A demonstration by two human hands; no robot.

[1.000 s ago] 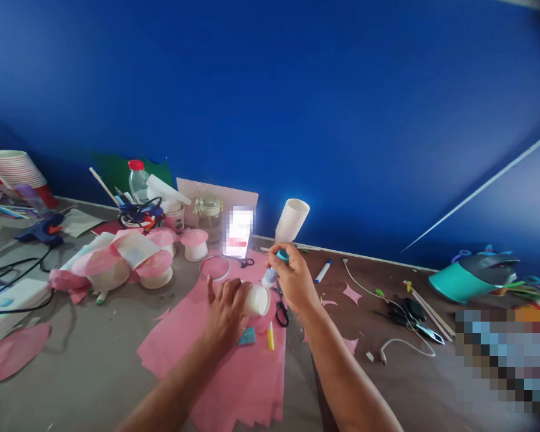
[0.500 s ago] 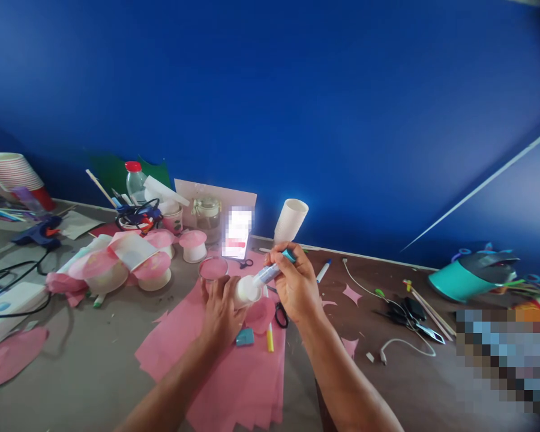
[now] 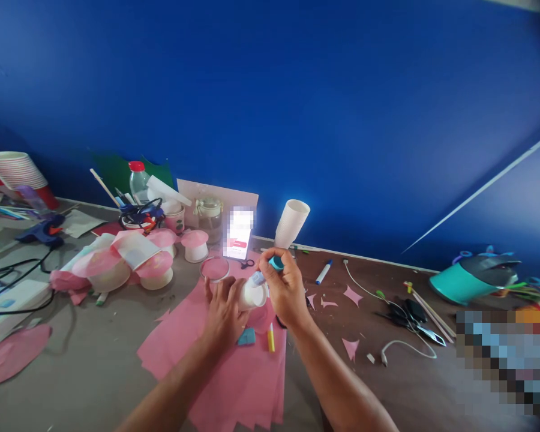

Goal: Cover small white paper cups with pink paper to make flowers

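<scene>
**Glue tube tipped down onto the paper cup**

Your left hand (image 3: pixel 225 309) grasps a small white paper cup (image 3: pixel 253 295), held on its side over the pink paper sheets (image 3: pixel 234 372) near the middle of the desk (image 3: pixel 94 360). Your right hand (image 3: pixel 284 287) is clenched around a glue tube (image 3: pixel 266 271) with a teal end, its tip now touching the cup's upper edge. Half a second ago the tube lay flatter and reached across the cup from the right; now it stands steeper, and your right hand has closed in on the cup. From that I judge the gluing of this cup is under way, not finished.

A blue eraser-like block (image 3: pixel 246 336) and a yellow marker (image 3: pixel 270 339) lie on the pink paper just beside your wrists. Toward the back edge stand a lit phone (image 3: pixel 238 233), a stack of white cups (image 3: pixel 290 224) and a glass jar (image 3: pixel 209 216). Finished pink-topped cups (image 3: pixel 157 264) sit to the left.
</scene>
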